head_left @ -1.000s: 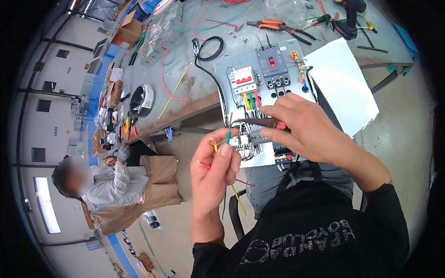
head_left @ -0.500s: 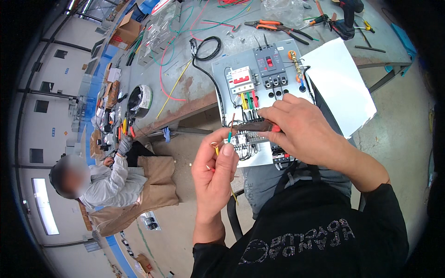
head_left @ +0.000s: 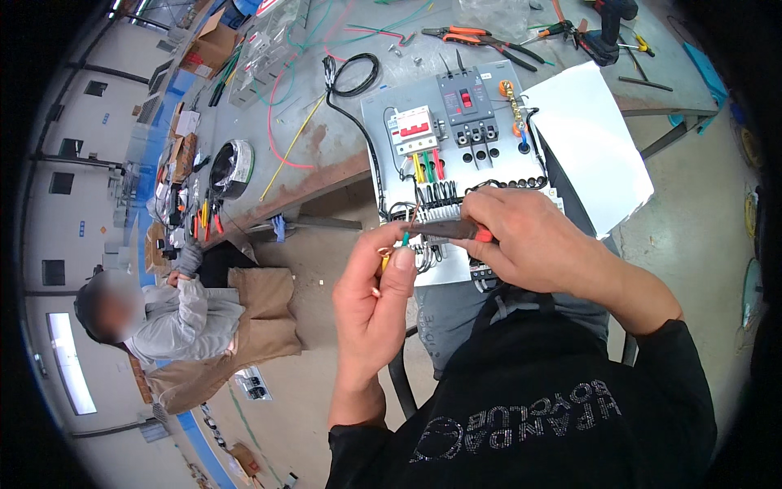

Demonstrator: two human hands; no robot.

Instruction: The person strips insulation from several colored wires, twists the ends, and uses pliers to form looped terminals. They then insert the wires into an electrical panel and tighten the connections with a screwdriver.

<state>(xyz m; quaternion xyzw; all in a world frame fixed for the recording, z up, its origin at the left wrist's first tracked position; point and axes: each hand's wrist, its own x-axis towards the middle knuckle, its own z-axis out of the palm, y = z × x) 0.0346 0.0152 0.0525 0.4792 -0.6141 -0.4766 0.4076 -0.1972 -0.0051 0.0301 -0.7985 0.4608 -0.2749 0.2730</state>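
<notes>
My left hand [head_left: 371,285] pinches a green wire [head_left: 406,240] with a stripped copper end pointing up. A yellow wire [head_left: 384,262] with its bare copper end curled into a loop is in the same hand. My right hand [head_left: 529,236] is closed round red-handled pliers [head_left: 444,230]. Their jaw tips are at the base of the green wire's bare copper; the exact grip is too small to tell. Behind my hands lies a white mounting panel [head_left: 379,106] with a small red-switch breaker [head_left: 413,129], a larger grey breaker [head_left: 468,99] and rows of wired terminals.
The panel leans on the metal table's [head_left: 326,151] edge. On the table lie orange-handled pliers [head_left: 468,34], a power drill [head_left: 601,37], a black cable coil [head_left: 358,75] and loose wires. A white sheet [head_left: 599,155] sits right. A seated co-worker [head_left: 195,314] is at the left.
The view has shifted slightly, with the panel and table appearing further left and up. The pliers' jaws have come lower onto the green wire's copper, which now looks slightly bent.
</notes>
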